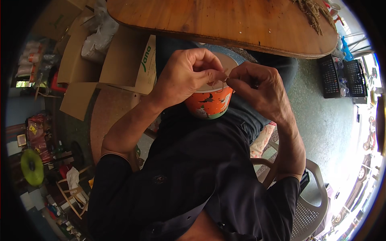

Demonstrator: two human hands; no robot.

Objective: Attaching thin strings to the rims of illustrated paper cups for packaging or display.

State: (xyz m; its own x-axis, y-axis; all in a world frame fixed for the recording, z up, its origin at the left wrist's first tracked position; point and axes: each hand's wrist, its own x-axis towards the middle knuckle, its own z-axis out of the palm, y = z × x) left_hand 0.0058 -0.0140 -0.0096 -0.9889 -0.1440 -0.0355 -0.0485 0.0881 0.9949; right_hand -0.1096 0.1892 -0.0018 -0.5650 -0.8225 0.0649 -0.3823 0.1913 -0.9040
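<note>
My left hand and my right hand meet above an orange bucket held upright at my lap. Both hands are closed in a pinch, fingertips almost touching, on a thin tan strand. A loose end of it curls down in front of the bucket's pale rim. The bucket has dark and white printed figures and a green base. Its pale top shows behind my fingers, partly covered by them.
A wooden table lies just beyond my hands, with a bundle of dry tan fibres at its right. Open cardboard boxes stand at left. Black plastic crates sit on the floor at right. A plastic chair is beside me.
</note>
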